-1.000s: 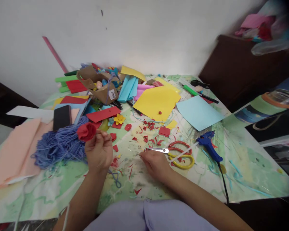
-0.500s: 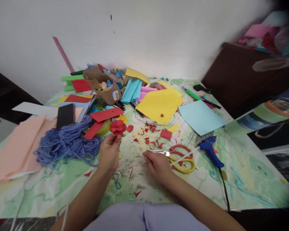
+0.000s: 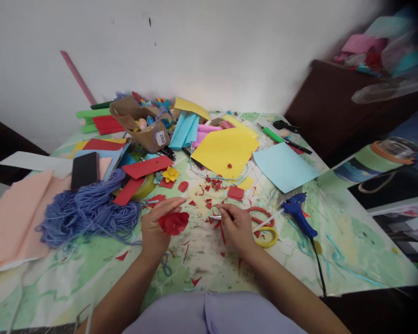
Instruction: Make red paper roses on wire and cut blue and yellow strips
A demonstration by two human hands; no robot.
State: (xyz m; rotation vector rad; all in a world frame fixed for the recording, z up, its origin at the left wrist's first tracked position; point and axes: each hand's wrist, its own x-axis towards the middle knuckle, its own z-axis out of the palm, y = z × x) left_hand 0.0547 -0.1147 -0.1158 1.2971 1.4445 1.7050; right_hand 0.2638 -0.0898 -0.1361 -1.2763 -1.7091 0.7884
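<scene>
My left hand (image 3: 158, 225) holds a red paper flower (image 3: 174, 222) low over the table, fingers curled around its base. My right hand (image 3: 237, 226) is closed in a pinch over the red and yellow scissors (image 3: 261, 226), fingertips pressed together near the scissors' silver blades; what they pinch, if anything, is too small to make out. Small red paper scraps (image 3: 216, 185) are scattered on the patterned table cover between and beyond both hands.
A blue glue gun (image 3: 297, 213) with its black cord lies right of the scissors. Blue yarn (image 3: 87, 208), a black phone (image 3: 85, 169), yellow paper (image 3: 226, 149), light blue paper (image 3: 284, 167) and a brown cardboard box (image 3: 142, 125) crowd the far table. A dark cabinet (image 3: 334, 106) stands right.
My left hand brought the red flower down and right, toward the middle. My right hand shifted forward over the scissor blades and its fingers pinched together.
</scene>
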